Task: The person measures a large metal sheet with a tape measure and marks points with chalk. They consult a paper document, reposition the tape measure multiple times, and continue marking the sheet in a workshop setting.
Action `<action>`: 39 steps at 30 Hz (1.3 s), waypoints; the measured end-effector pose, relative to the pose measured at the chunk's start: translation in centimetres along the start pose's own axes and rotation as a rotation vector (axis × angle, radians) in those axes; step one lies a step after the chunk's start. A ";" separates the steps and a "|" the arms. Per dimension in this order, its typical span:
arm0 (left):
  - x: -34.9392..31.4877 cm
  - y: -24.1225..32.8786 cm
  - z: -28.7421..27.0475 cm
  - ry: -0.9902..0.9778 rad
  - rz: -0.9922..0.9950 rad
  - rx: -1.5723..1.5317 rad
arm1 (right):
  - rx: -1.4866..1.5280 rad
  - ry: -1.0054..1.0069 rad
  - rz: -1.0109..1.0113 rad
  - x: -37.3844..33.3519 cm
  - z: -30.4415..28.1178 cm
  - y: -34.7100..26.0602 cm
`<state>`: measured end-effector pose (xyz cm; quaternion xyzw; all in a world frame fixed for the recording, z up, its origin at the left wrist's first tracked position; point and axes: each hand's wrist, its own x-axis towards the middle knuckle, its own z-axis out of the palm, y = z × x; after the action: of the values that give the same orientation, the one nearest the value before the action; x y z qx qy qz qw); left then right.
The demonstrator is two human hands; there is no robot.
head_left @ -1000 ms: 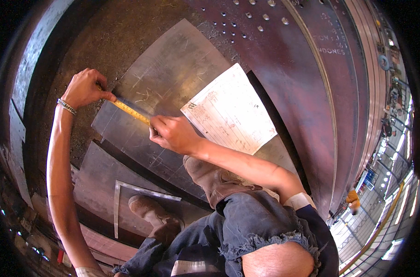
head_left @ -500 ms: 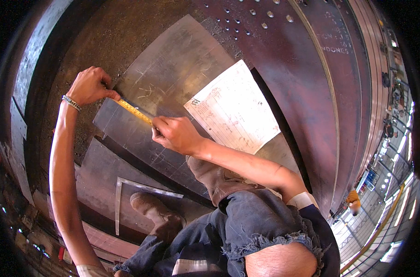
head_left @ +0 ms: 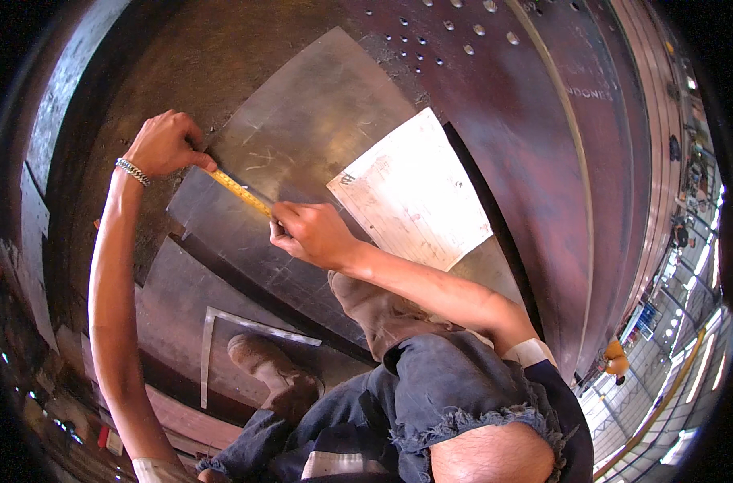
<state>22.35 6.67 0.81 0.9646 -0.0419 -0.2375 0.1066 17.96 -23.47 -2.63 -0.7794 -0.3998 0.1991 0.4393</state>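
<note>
A yellow tape measure is stretched between my two hands, just above a dark steel plate with chalk marks. My left hand, a chain bracelet at its wrist, pinches the far-left end of the blade at the plate's left edge. My right hand is closed round the other end, over the middle of the plate. What its fingers hide of the tape cannot be made out. Right of the hands, a white paper sheet with faint lines and smudges lies on the plate.
A metal carpenter's square lies on a lower plate by my boot. To the right rise large reddish-brown steel plates, with several holes at the top. A dark gap runs beside the paper. Another person is far off at right.
The view has shifted slightly, so most things sit a little further right. Both hands keep their hold on the stretched tape.
</note>
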 end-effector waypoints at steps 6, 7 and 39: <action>0.4 -1.6 -1.0 -0.116 -0.089 -0.003 | -0.032 0.082 0.002 1.5 0.7 0.0; 0.7 -2.5 -0.6 -0.069 -0.029 -0.014 | -0.026 0.083 0.010 1.9 0.8 0.0; 3.4 -3.6 -1.5 -0.030 0.003 0.099 | 0.017 -0.017 0.132 4.3 2.6 1.1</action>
<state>26.20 10.00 -0.26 0.9649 -0.0566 -0.2495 0.0586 19.38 -19.02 -4.79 -0.7985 -0.3495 0.2378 0.4285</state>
